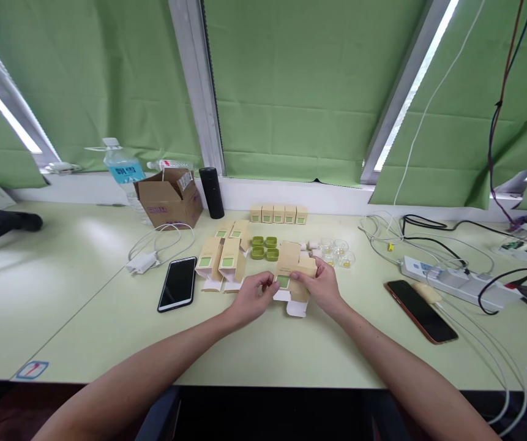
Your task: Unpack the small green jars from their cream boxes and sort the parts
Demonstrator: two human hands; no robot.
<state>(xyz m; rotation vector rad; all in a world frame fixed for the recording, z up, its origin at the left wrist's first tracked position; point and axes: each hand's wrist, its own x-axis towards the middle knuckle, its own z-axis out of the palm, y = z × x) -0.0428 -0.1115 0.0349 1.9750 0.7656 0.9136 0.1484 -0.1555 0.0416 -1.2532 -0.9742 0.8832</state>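
My right hand (pixel 324 285) grips an unfolded small kraft-paper box (pixel 291 260) by its right side, thumb across the front. The box has a green square label, and its white inner flaps hang open at the bottom. My left hand (pixel 254 298) is closed, with thumb and forefinger pinched at the box's lower left edge. Just behind are several green square containers (pixel 257 252). Several open kraft boxes (pixel 232 257) lie to the left of my hands. Clear small cups (pixel 336 248) stand to the right, beside small pale pieces (pixel 313 247) partly hidden by the box.
A row of closed small boxes (pixel 278 214) stands by the wall. At left are a phone (pixel 177 285), a white charger (pixel 142 263), a brown carton (pixel 169 202), a bottle (pixel 125 171) and a black cylinder (pixel 212 193). A second phone (pixel 422 311), cables and a power strip (pixel 456 282) lie right.
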